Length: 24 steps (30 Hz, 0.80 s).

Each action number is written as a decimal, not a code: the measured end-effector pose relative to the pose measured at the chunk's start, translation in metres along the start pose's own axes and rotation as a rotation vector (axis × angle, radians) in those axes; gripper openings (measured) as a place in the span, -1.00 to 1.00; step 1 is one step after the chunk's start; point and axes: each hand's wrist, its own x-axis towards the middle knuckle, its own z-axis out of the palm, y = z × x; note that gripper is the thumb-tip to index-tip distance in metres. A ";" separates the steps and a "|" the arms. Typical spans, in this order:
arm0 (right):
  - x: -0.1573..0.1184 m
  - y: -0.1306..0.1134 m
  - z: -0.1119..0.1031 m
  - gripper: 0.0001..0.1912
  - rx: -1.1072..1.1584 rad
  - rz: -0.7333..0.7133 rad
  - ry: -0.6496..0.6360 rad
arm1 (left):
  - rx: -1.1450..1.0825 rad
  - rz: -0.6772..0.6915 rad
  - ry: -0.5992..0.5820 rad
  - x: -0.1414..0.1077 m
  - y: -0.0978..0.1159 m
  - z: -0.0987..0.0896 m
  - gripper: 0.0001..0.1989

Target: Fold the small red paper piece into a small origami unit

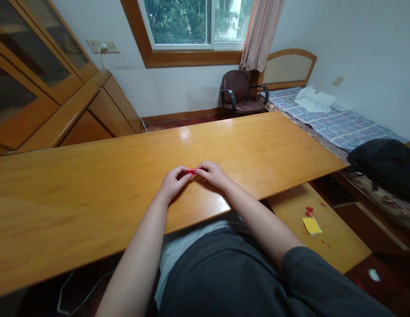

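Note:
Between my two hands, just over the middle of the wooden table, is a small folded red piece [192, 171], seemingly paper. My left hand [174, 181] pinches its left end between thumb and fingers. The right end is held by my right hand [211, 173], with the thumb below and the fingers curled above. Both hands are close together, near the tabletop. The fingertips cover part of the red piece, so its full shape is hidden.
The long wooden table [102, 189] spans the view. On a lower board [337, 246] at the right lie a yellow paper square [312, 225] and small red pieces [309, 212]. Beyond are a chair [237, 90], a bed with a black bag [386, 165], and a cabinet [108, 105] at left.

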 end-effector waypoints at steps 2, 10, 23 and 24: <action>0.000 0.001 0.000 -0.82 -0.001 -0.009 -0.005 | -0.009 0.003 -0.004 0.000 -0.002 0.000 -0.74; 0.001 0.003 0.000 -0.80 0.016 -0.006 -0.014 | -0.040 -0.007 -0.010 -0.001 -0.002 0.000 -0.72; 0.000 0.002 -0.001 -0.80 0.011 0.014 -0.019 | -0.049 -0.013 -0.015 -0.001 0.001 0.000 -0.76; 0.000 0.001 -0.001 -0.80 0.008 0.013 -0.023 | -0.053 -0.016 -0.010 0.000 0.002 0.000 -0.77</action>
